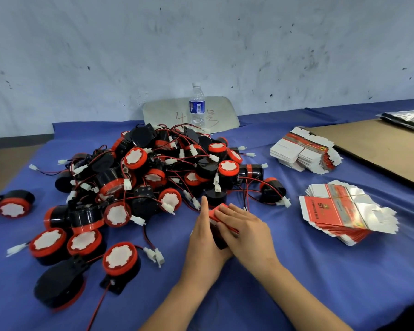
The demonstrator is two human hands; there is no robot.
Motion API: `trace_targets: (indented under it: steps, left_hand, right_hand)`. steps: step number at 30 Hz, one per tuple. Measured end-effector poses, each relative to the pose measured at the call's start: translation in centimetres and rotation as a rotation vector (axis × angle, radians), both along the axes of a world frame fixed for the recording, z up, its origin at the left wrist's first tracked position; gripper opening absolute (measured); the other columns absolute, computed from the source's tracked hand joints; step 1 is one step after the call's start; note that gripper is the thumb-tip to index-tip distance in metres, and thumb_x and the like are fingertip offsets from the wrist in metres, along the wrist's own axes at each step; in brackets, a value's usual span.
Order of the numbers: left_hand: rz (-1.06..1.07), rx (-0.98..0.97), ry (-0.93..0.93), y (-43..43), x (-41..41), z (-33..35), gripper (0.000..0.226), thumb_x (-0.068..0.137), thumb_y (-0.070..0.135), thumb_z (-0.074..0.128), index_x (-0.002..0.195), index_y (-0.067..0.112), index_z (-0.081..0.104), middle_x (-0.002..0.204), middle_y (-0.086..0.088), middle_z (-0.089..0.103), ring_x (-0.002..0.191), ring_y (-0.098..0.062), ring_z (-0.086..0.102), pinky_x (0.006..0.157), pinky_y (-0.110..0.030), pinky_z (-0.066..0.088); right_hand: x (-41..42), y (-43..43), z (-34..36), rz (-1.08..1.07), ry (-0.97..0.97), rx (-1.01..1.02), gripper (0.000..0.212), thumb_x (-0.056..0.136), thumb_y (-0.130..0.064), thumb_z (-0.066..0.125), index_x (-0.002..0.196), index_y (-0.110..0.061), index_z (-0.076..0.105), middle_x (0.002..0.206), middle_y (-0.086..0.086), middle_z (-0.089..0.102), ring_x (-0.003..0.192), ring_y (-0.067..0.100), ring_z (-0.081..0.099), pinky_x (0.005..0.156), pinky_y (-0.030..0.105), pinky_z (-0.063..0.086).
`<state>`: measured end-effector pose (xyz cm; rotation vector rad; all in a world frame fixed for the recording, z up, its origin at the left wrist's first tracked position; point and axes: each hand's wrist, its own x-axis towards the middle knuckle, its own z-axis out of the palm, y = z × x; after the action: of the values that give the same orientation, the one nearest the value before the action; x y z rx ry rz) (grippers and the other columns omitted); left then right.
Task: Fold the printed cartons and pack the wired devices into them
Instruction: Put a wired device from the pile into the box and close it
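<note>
Both hands [245, 231] on red carton [215, 212], prob. pressing.

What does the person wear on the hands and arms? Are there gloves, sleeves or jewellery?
Nothing worn shows. The left hand and right hand have no gloves and no visible rings. The left forearm and right forearm are bare down to the frame's edge: no sleeve, watch or bracelet in view.
</note>
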<state>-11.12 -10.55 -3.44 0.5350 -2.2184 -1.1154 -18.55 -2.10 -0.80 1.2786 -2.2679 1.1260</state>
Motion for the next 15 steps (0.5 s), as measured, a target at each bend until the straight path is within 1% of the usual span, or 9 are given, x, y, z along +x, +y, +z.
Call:
trace_targets:
  steps: [2, 4, 5, 6, 7, 8, 11, 13, 15]
  left_hand:
    - [0.001, -0.008, -0.002, 0.0, 0.0, 0.0, 0.109, 0.072, 0.019, 0.083, 0.142, 0.04, 0.002, 0.121, 0.029, 0.034, 0.11, 0.009, 0.039, 0.081, 0.007, 0.028]
    - [0.006, -0.026, -0.02, -0.1, 0.0, 0.1, 0.106, 0.074, 0.019, 0.081, 0.144, 0.038, 0.005, 0.122, 0.026, 0.034, 0.112, 0.009, 0.037, 0.082, 0.008, 0.026]
    - [0.009, -0.04, -0.035, -0.1, 0.0, 0.0, 0.102, 0.076, 0.017, 0.079, 0.147, 0.034, 0.008, 0.126, 0.023, 0.036, 0.114, 0.008, 0.036, 0.083, 0.008, 0.025]
    - [0.012, -0.059, -0.048, -0.1, 0.1, 0.0, 0.096, 0.079, 0.014, 0.075, 0.15, 0.028, 0.013, 0.132, 0.017, 0.039, 0.116, 0.007, 0.035, 0.086, 0.008, 0.024]
    - [0.016, -0.076, -0.06, -0.1, 0.1, 0.0, 0.087, 0.082, 0.011, 0.07, 0.151, 0.022, 0.018, 0.139, 0.009, 0.041, 0.118, 0.006, 0.034, 0.088, 0.008, 0.022]
    - [0.023, -0.092, -0.076, -0.2, 0.2, 0.0, 0.08, 0.086, 0.008, 0.065, 0.151, 0.019, 0.021, 0.145, 0.003, 0.04, 0.119, 0.005, 0.033, 0.089, 0.009, 0.02]
    - [0.042, -0.121, -0.118, -0.3, 0.4, 0.0, 0.07, 0.09, 0.005, 0.058, 0.151, 0.014, 0.025, 0.15, -0.002, 0.037, 0.125, 0.001, 0.036, 0.085, 0.011, 0.018]
    - [0.042, -0.107, -0.14, -0.2, 0.2, 0.1, 0.071, 0.089, 0.006, 0.059, 0.151, 0.012, 0.024, 0.151, -0.004, 0.035, 0.132, -0.01, 0.04, 0.085, 0.012, 0.018]
    - [0.033, -0.103, -0.164, -0.2, 0.1, 0.3, 0.075, 0.086, 0.009, 0.063, 0.151, 0.012, 0.024, 0.153, -0.004, 0.032, 0.136, -0.015, 0.037, 0.092, 0.007, 0.019]
  right_hand:
    - [0.1, -0.1, 0.0, -0.013, 0.081, 0.025, 0.023, 0.079, -0.018, 0.069, 0.101, -0.019, 0.077, 0.106, -0.002, 0.074, 0.105, 0.023, 0.068, 0.083, 0.044, 0.057]
    - [-0.2, 0.0, 0.0, 0.028, 0.099, 0.101, 0.026, 0.084, -0.019, 0.068, 0.109, -0.021, 0.074, 0.116, -0.004, 0.07, 0.115, 0.021, 0.063, 0.099, 0.046, 0.049]
    - [-0.3, 0.2, 0.0, 0.056, 0.061, 0.163, 0.03, 0.091, -0.024, 0.062, 0.121, -0.025, 0.068, 0.128, -0.008, 0.063, 0.128, 0.017, 0.053, 0.111, 0.044, 0.034]
    - [-0.5, 0.5, -0.1, 0.089, 0.016, 0.246, 0.037, 0.096, -0.031, 0.055, 0.132, -0.031, 0.057, 0.141, -0.013, 0.051, 0.139, 0.012, 0.037, 0.118, 0.038, 0.015]
    - [-0.6, 0.8, -0.1, 0.109, 0.001, 0.333, 0.043, 0.098, -0.036, 0.049, 0.141, -0.036, 0.046, 0.149, -0.018, 0.038, 0.145, 0.008, 0.022, 0.117, 0.034, -0.002]
    - [-0.7, 1.0, -0.1, 0.119, 0.015, 0.406, 0.048, 0.098, -0.039, 0.044, 0.145, -0.039, 0.036, 0.154, -0.021, 0.028, 0.148, 0.008, 0.011, 0.114, 0.031, -0.011]
    - [-0.5, 1.1, 0.8, 0.134, 0.026, 0.575, 0.056, 0.098, -0.041, 0.039, 0.151, -0.04, 0.021, 0.158, -0.023, 0.011, 0.149, 0.01, -0.003, 0.115, 0.039, -0.015]
    - [-0.8, 1.2, 1.8, 0.137, 0.018, 0.698, 0.059, 0.098, -0.041, 0.038, 0.152, -0.04, 0.014, 0.159, -0.023, 0.005, 0.149, 0.012, -0.004, 0.116, 0.047, -0.011]
    - [-1.1, 1.4, 2.5, 0.136, 0.037, 0.814, 0.061, 0.1, -0.04, 0.035, 0.153, -0.038, 0.005, 0.159, -0.022, -0.001, 0.149, 0.016, -0.004, 0.116, 0.051, -0.009]
